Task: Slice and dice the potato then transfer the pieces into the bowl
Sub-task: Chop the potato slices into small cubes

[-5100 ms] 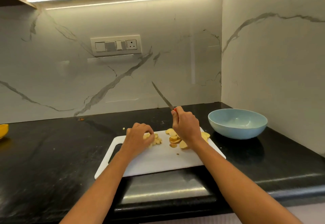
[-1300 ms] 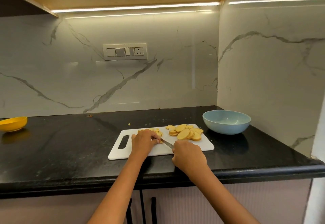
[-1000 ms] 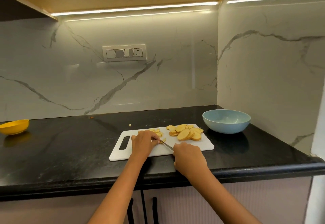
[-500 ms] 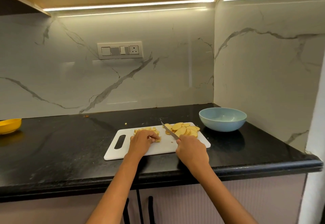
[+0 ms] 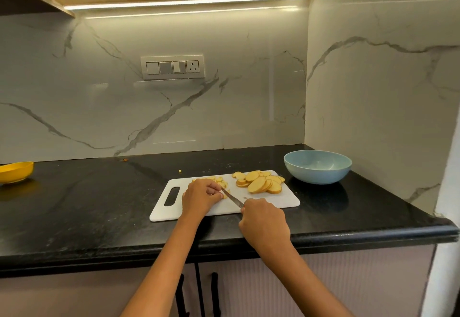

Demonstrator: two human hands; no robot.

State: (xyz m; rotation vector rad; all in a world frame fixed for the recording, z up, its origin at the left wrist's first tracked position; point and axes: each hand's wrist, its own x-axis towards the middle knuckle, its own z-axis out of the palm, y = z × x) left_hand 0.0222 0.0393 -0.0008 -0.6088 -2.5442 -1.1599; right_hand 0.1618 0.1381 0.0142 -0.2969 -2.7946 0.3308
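A yellow bowl [image 5: 15, 171] was seen at the far left edge of the black counter [image 5: 87, 207], well apart from the work. A white cutting board [image 5: 273, 199] was laid near the counter's front edge, its handle slot to the left. On the board's left half, the left hand [image 5: 200, 198] was curled over a few potato slices, which were pinned down, seemingly so that they would not slide under the blade; diced bits [image 5: 220, 180] were gathered just behind it. The knife [image 5: 232, 198] was gripped by the right hand [image 5: 265, 224], fingers wrapped round the handle, and its blade was angled toward the left hand's fingertips. Uncut potato slices [image 5: 261, 183] were piled at the board's far right corner. The blue bowl [image 5: 317, 166] was placed just beside that corner, probably for a short transfer, and nothing was visible in it.
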